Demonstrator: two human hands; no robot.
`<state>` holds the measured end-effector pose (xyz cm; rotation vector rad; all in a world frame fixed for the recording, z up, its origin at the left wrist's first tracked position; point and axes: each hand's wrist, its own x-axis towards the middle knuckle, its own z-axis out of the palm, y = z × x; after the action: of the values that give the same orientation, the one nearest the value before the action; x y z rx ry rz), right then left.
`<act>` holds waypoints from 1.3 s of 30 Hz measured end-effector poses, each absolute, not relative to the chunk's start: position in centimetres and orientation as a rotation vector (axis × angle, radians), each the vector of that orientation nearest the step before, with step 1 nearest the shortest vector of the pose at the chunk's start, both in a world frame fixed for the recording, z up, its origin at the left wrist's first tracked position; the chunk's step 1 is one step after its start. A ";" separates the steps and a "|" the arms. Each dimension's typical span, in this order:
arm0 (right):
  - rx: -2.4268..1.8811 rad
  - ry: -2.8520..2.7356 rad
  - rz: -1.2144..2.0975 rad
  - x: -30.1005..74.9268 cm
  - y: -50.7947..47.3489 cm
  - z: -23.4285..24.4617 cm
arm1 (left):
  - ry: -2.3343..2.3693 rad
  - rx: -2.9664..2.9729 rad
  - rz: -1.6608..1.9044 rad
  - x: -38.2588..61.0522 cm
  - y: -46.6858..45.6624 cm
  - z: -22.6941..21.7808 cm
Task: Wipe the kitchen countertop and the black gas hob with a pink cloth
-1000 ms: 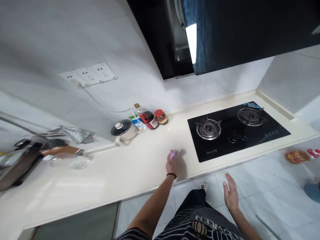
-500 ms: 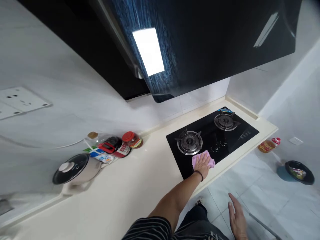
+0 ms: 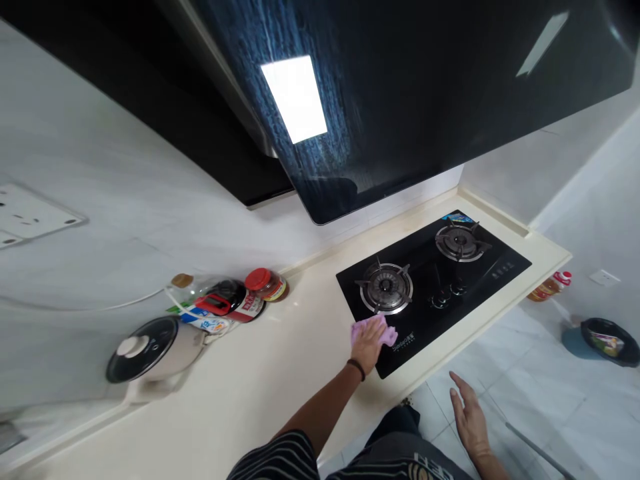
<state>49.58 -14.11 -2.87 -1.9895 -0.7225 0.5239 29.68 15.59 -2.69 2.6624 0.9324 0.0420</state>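
Note:
My left hand (image 3: 369, 343), with a dark bracelet at the wrist, presses a pink cleaning cloth (image 3: 387, 333) down and holds it under the palm and fingers. The cloth lies across the front left edge of the black gas stove (image 3: 415, 347), partly over the countertop. Just behind it is the left burner (image 3: 385, 287); the right burner (image 3: 457, 241) sits farther off. My right hand (image 3: 469, 417) hangs in the air over the floor, in front of the counter, fingers apart and nothing in it.
A black range hood (image 3: 425, 87) overhangs the stove. Left on the counter (image 3: 280, 380) stand a lidded electric pot (image 3: 165, 347), a dark sauce bottle (image 3: 235, 300) and a red-lidded jar (image 3: 267, 285). An oil bottle (image 3: 547, 287) and a bin (image 3: 607, 340) are on the floor at right.
My left hand has dragged the cloth leftward, from the stove's front edge to its left edge. The stove's printed lettering now shows. My right hand has stayed nearly where it was; the view shifted slightly.

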 end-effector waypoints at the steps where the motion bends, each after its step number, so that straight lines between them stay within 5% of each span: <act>1: -1.996 -0.713 0.525 49.6 -14.3 -3.0 | 0.980 2.654 0.049 28.7 16.8 -2.6; 11: -2.036 -0.647 0.530 49.4 -15.9 -2.8 | 1.393 2.430 0.146 30.3 20.6 -1.0; 17: -2.041 -0.611 0.523 49.0 -16.0 -2.8 | 0.950 2.644 -0.015 31.0 9.5 -3.1; 22: -2.065 -0.634 0.486 49.0 -15.8 -2.6 | 0.571 2.717 -0.089 38.2 9.1 -1.9; 31: -2.128 -0.523 0.509 48.5 -18.1 -1.4 | 0.789 2.568 -0.110 52.8 13.4 -1.1; 39: -2.129 -0.450 0.506 47.4 -20.2 -2.6 | 0.660 2.641 -0.066 47.5 11.5 -1.7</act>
<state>47.41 -20.23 -2.59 -2.1294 -0.4498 0.5055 47.54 11.51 -1.68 2.6406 0.6595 -0.0655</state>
